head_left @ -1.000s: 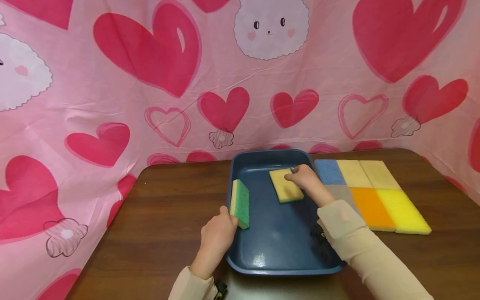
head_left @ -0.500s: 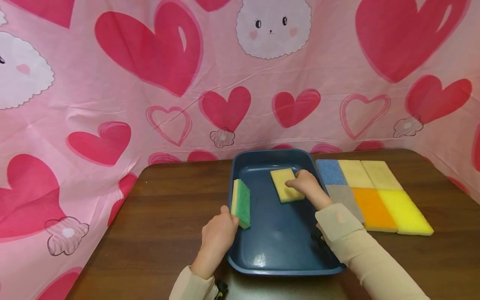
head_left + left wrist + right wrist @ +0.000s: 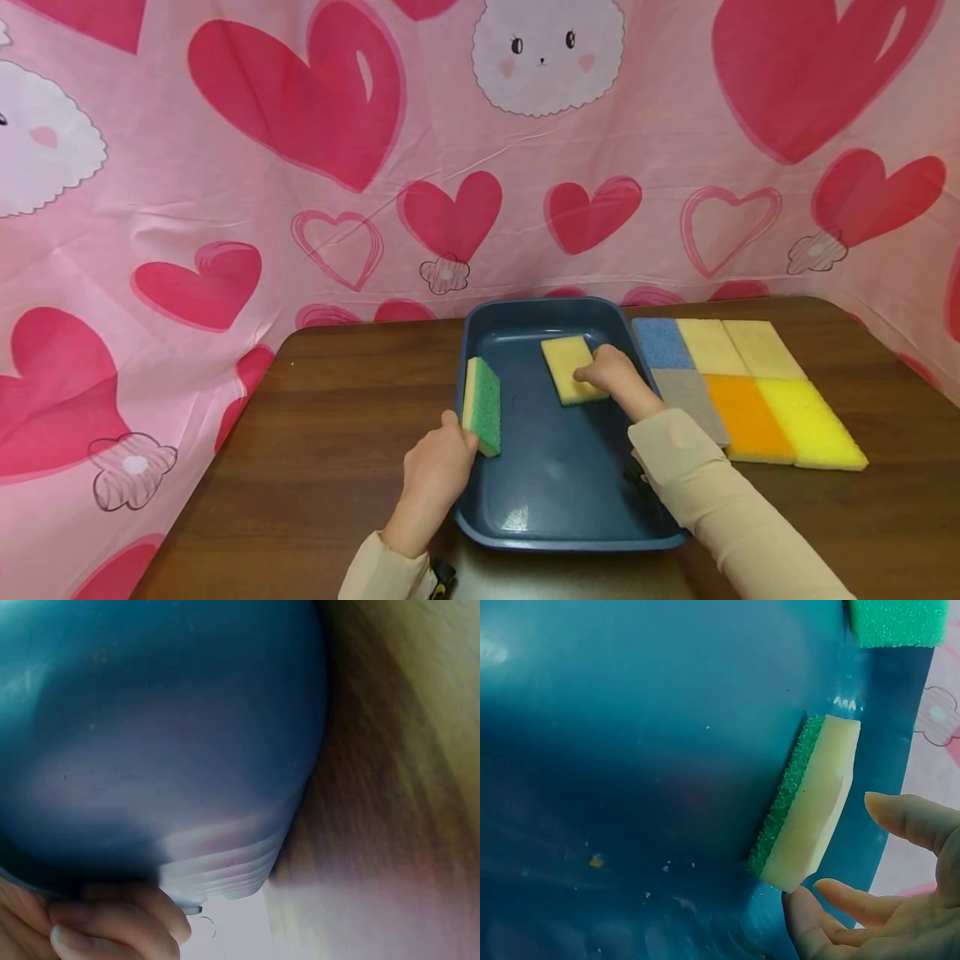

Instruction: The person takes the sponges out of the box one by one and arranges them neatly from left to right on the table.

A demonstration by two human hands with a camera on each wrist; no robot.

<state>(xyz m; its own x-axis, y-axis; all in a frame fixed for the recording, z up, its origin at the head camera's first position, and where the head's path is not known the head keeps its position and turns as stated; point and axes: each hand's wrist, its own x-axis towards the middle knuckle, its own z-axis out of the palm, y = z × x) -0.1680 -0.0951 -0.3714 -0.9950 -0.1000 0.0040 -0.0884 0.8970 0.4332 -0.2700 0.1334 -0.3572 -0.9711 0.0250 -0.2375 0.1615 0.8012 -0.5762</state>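
Note:
A blue tray [image 3: 555, 500] stands on the table. At its left rim, my left hand [image 3: 438, 458] grips the edge; in the left wrist view its fingers [image 3: 120, 919] curl at the rim from outside. A green-and-cream sponge [image 3: 486, 408] stands on edge against the left wall, right by that hand. Farther back inside the tray lies another sponge [image 3: 564, 367], cream face up over a green scouring layer. My right hand [image 3: 907, 877] is over its right side, thumb and fingers spread apart, one fingertip right at the sponge's end.
Right of the tray, several sponges lie side by side in two rows, among them a blue one [image 3: 662, 343], a grey one [image 3: 686, 404], an orange one [image 3: 750, 417] and a bright yellow one [image 3: 810, 421]. A pink heart-print cloth [image 3: 517, 150] hangs behind the table [image 3: 322, 442].
My right hand has shifted slightly toward me along the right side of the lying sponge. The left hand and both sponges in the tray stay in place.

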